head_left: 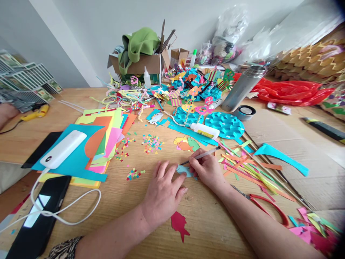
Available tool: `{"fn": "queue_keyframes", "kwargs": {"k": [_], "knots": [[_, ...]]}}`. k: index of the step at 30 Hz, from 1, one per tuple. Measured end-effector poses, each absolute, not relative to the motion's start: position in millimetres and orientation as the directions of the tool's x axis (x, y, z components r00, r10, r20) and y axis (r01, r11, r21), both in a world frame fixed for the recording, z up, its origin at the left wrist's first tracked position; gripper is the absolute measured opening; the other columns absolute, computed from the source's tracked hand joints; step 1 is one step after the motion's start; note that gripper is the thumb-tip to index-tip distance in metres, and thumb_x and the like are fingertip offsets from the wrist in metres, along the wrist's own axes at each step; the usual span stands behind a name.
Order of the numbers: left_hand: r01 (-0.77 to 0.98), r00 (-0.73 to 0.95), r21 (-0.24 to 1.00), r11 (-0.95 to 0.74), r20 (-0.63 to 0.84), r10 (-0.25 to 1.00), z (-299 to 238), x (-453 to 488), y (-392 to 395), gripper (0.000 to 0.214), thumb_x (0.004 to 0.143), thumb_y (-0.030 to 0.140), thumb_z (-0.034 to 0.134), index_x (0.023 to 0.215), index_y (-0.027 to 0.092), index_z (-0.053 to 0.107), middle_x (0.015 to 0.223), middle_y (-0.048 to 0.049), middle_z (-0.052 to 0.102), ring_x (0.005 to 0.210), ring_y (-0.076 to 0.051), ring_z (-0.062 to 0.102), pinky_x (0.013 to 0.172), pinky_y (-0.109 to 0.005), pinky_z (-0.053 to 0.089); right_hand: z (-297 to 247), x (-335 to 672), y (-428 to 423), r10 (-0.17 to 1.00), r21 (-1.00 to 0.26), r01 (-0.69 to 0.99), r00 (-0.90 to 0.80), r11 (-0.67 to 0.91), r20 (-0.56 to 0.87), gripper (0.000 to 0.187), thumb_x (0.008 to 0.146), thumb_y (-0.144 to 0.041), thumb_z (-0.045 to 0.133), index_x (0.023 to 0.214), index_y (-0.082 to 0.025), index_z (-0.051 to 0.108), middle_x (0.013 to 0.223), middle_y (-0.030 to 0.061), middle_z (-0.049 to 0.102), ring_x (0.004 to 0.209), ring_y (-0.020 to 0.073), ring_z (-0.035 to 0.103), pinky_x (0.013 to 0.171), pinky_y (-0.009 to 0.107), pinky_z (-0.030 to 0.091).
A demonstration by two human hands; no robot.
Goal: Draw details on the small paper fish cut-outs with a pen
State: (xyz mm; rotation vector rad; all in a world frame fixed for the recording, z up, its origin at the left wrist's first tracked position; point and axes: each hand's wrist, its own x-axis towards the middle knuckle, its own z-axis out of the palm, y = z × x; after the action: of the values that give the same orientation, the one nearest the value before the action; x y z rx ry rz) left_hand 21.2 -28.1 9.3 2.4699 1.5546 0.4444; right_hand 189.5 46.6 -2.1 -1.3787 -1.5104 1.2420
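Observation:
My right hand (205, 168) grips a slim pen (207, 152), its tip at the left end of a light blue paper fish (184, 171) on the table. My left hand (165, 187) lies flat, fingers spread, with its fingertips at the edge of that fish. Part of the fish is hidden by my fingers. Just beyond are several paper fish cut-outs (185, 144) in yellow, orange and green. A dark red paper fish (180, 226) rests nearer to me, between my forearms.
Left are coloured paper sheets (106, 144), a power bank (63, 149), a phone (40, 216) and confetti (152, 143). Right are paper strips (250, 169) and red-handled scissors (269, 207). Beyond stand a glue bottle (205, 131), blue discs (225, 125) and a flask (244, 88). Another person's hand (8, 111) shows far left.

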Motion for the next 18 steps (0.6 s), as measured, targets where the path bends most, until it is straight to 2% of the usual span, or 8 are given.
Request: {"fn": "queue_keyframes", "kwargs": {"k": [18], "knots": [[0.848, 0.403, 0.304, -0.435, 0.164, 0.900, 8.6, 21.0, -28.3, 0.032, 0.091, 0.032, 0.061, 0.122, 0.025, 0.060, 0.133, -0.0076, 0.051, 0.127, -0.032, 0.038, 0.110, -0.056, 0.033, -5.1, 190.5, 46.6, 0.983, -0.960, 0.278, -0.167, -0.030, -0.079, 0.017, 0.081, -0.029, 0.058, 0.067, -0.021, 0.051, 0.051, -0.0019, 0.059, 0.038, 0.0128, 0.052, 0.037, 0.022, 0.040]]}}
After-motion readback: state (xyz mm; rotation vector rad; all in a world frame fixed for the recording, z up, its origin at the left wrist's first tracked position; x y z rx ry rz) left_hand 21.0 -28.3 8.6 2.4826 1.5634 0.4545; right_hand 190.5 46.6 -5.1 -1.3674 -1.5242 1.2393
